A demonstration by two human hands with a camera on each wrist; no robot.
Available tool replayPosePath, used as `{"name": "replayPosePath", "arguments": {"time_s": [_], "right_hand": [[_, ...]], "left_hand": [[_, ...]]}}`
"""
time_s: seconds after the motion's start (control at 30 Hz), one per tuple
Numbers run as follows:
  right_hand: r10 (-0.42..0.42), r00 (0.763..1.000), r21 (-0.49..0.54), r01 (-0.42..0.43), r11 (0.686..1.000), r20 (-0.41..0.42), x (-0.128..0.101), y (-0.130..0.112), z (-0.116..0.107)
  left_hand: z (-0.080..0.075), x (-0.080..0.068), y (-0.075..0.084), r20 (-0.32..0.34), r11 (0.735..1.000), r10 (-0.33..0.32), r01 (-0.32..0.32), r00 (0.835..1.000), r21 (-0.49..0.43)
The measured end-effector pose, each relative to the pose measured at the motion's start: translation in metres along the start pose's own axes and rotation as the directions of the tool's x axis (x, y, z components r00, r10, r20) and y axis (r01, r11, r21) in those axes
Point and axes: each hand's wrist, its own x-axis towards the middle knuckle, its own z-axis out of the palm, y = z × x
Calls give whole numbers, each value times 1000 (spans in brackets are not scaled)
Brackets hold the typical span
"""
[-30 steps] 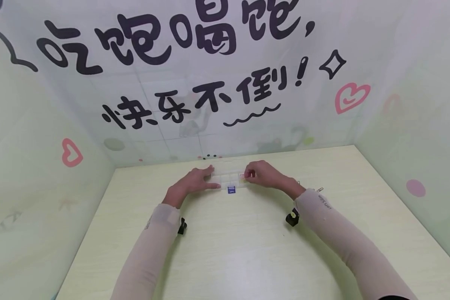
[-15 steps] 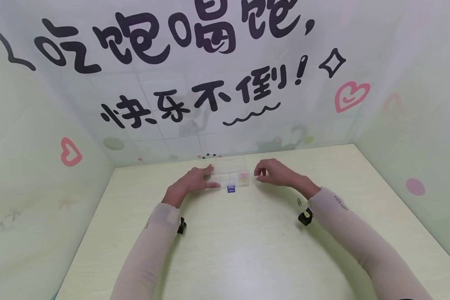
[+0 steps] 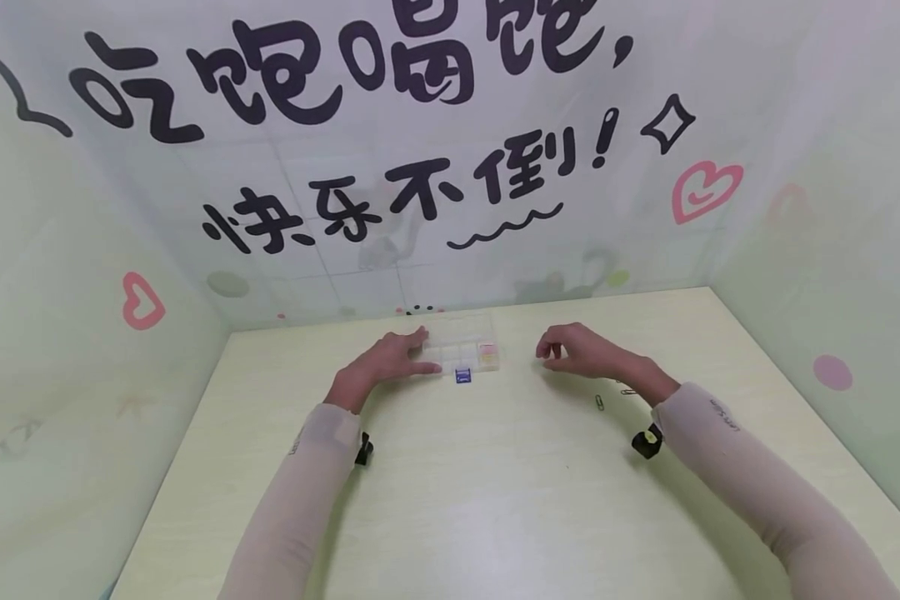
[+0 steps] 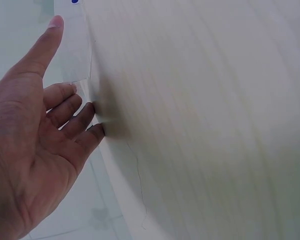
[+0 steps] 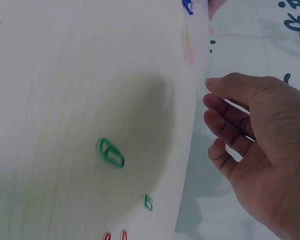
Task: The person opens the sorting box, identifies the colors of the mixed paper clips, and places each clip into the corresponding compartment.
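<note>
The clear box [image 3: 450, 353] sits at the far middle of the desk [image 3: 450, 467], its blue latch [image 3: 462, 376] facing near. The left hand [image 3: 392, 358] touches its left end, fingers relaxed and spread. Something pink and yellow [image 3: 487, 356] lies in its right compartment. The right hand [image 3: 581, 350] hangs right of the box, fingers loosely bent, grasping nothing visible. Green clips [image 5: 111, 153] and red clips [image 5: 123, 235] lie on the right.

The head view faces forward and down from above; close wrist views share the clear box [image 3: 461, 343].
</note>
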Motion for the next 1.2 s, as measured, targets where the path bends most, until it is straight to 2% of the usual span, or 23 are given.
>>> {"name": "replayPosePath", "arguments": {"time_s": [0.23, 0.7, 1.2], "right_hand": [[-27, 999, 4, 27, 1000, 20, -17, 9, -3], [-7, 995, 11, 6, 1000, 97, -49, 22, -11], [-24, 989, 39, 18, 999, 144, -73, 30, -18]], "left_hand": [[0, 1, 0, 3, 1000, 1, -1, 1000, 3], [0, 1, -1, 13, 1000, -14, 14, 1000, -2], [1, 1, -2, 17, 1000, -24, 24, 1000, -16]]}}
